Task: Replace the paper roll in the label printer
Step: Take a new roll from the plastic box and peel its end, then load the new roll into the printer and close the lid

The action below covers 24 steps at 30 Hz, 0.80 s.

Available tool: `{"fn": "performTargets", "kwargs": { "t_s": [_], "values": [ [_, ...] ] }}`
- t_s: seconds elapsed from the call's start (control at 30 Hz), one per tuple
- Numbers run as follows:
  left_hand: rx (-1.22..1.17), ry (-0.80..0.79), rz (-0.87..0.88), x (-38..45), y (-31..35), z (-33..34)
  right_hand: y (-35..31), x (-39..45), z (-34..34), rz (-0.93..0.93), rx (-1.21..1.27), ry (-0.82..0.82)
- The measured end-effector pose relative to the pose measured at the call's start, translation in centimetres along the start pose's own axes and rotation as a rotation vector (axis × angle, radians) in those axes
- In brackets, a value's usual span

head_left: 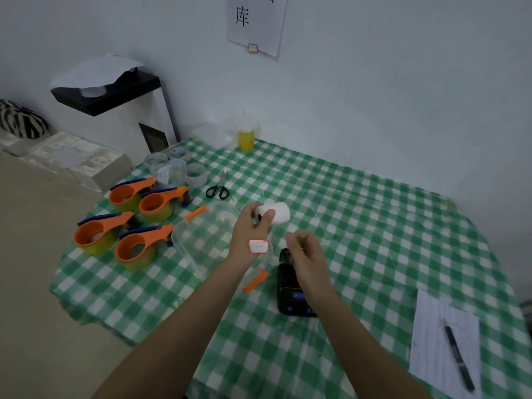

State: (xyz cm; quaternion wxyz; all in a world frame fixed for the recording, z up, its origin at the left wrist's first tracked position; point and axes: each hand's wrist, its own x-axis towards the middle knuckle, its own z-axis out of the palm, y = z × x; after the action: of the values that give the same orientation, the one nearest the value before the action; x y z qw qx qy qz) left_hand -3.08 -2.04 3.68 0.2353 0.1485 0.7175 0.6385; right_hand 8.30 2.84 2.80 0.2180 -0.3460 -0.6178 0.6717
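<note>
Head view puts my left hand (251, 229) raised over the table, thumb and fingers clamped on the white paper roll (275, 214), a red-bordered label (258, 247) stuck on the back of that hand. My right hand (307, 259) hangs just beside it, fingertips pinched together; whether they grip anything I cannot tell. Beneath the right wrist lies the black label printer (291, 293), partly hidden. A clear plastic container (201, 237) with orange clips sits under my left forearm. Four orange tape dispensers (126, 223) crowd the left edge, scissors (218, 188) beyond. Open green-checked tablecloth (388, 226) spreads right, down to a sheet (431, 341) with a pen (457, 358).
</note>
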Motion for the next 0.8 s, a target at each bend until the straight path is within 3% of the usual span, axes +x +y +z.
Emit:
{"fn": "performTargets", "kwargs": {
  "t_s": [0.07,0.27,0.47,0.6,0.8],
  "values": [
    [0.005,-0.092,-0.043,0.0,-0.3,0.0,0.7,0.6,-1.5,-0.080,-0.188,0.082],
    [0.077,-0.332,-0.143,-0.7,-0.6,-0.2,0.9,2.0,-4.2,-0.338,-0.474,-0.138],
    [0.066,-0.417,-0.197,-0.7,-1.8,0.2,1.7,1.7,-4.0,-0.222,-0.268,-0.018],
    [-0.093,-0.403,-0.262,-0.5,-2.3,0.4,2.1,2.0,-4.8,-0.157,-0.141,-0.084],
    [-0.077,-0.445,-0.280,-0.4,-3.2,1.7,2.9,2.1,-6.2,-0.111,-0.158,-0.024]
  ]
}}
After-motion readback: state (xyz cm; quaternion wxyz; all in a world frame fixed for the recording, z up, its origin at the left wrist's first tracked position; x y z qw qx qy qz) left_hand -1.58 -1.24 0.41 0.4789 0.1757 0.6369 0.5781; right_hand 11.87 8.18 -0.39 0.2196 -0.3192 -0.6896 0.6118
